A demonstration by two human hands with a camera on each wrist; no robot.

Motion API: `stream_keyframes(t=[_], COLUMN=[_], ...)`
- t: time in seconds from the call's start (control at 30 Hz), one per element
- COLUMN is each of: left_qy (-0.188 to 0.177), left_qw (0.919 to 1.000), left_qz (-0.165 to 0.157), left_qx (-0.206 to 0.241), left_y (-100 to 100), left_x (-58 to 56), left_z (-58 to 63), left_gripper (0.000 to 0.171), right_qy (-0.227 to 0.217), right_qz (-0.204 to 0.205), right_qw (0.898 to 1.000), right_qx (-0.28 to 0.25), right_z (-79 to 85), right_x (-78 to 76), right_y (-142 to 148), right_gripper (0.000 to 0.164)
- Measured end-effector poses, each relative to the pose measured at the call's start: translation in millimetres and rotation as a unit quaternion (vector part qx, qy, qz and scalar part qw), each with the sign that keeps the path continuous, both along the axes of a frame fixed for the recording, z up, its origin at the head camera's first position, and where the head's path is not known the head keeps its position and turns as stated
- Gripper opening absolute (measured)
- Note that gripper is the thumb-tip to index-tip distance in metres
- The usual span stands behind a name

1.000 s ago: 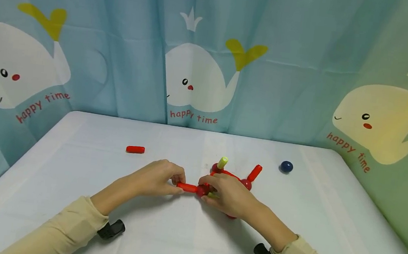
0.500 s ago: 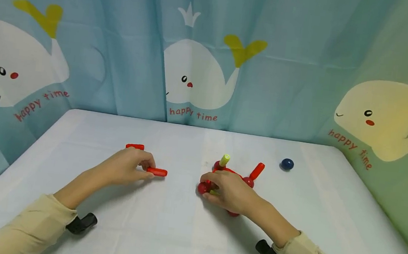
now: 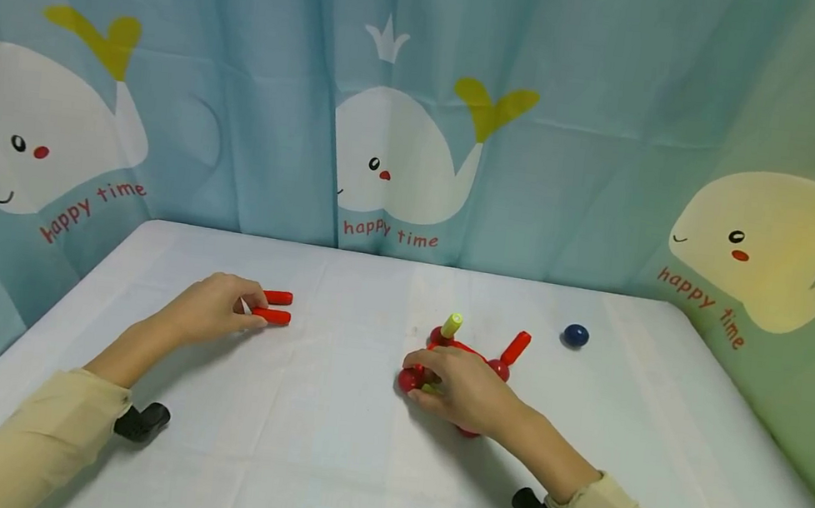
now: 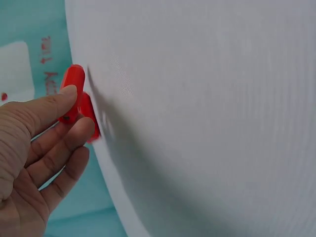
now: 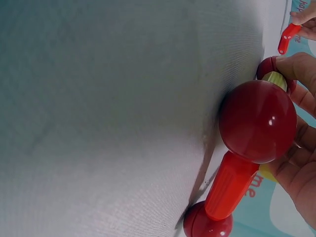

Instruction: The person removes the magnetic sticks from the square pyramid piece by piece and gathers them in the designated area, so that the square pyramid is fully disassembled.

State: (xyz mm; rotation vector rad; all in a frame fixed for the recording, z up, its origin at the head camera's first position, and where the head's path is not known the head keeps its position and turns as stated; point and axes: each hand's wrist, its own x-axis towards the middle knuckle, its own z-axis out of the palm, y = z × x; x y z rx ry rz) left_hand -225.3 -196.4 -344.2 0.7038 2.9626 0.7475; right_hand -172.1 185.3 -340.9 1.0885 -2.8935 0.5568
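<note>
My left hand (image 3: 208, 311) pinches a short red plastic rod (image 3: 274, 317) between thumb and fingers, low over the left part of the table. Just behind it lies a second red rod (image 3: 279, 297), partly covered by the hand. My right hand (image 3: 468, 387) grips a frame of dark red balls and rods, its thumb and fingers at the left corner ball (image 3: 409, 379). From the back ball rises a yellow-green rod (image 3: 451, 325); a red rod (image 3: 516, 348) slants up from the right ball (image 3: 498, 370). In the right wrist view a red rod (image 5: 231, 185) joins two balls. The hand hides the frame's middle.
A dark blue ball (image 3: 575, 336) sits at the back right of the white table (image 3: 325, 446). Behind the table's far edge hangs a blue-green curtain (image 3: 273, 105) with printed whales.
My left hand has drawn its red rod away from the left corner ball, leftward and back to beside the other red rod. My right hand keeps its grip on the frame.
</note>
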Motion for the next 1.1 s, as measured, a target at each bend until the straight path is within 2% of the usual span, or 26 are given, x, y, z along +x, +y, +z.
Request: stream_keyframes(t=[0.27, 0.5, 0.63, 0.87, 1.0, 1.1], left_qy=[0.008, 0.004, -0.004, -0.007, 0.025, 0.053], left_qw=[0.9998, 0.9994, 0.9993, 0.9985, 0.9985, 0.9984], left_qz=[0.005, 0.007, 0.014, 0.030, 0.025, 0.015], left_qx=[-0.018, -0.035, -0.035, -0.045, -0.041, -0.015], left_y=[-8, -7, -5, -4, -2, 6], left_x=[-11.1, -11.9, -11.8, -9.7, -3.9, 3.2], left_z=[-4.0, -4.5, -5.2, -3.6, 1.2, 6.4], left_gripper=[0.011, 0.011, 0.012, 0.020, 0.023, 0.021], right_qy=[0.006, 0.014, 0.037, 0.046, 0.053, 0.056], right_qz=[0.003, -0.002, -0.008, -0.050, -0.063, -0.045], right_qw=[1.000, 1.000, 0.999, 0.997, 0.996, 0.997], right_qx=[-0.003, 0.003, 0.011, -0.027, -0.033, -0.036], right_z=[-1.3, -1.6, -2.1, -7.5, -9.0, -8.9], right_x=[0.2, 2.0, 4.9, 7.9, 9.8, 11.7], right_y=[0, -2, -3, -7, -8, -7], right_gripper=[0.031, 0.032, 0.031, 0.024, 0.023, 0.023])
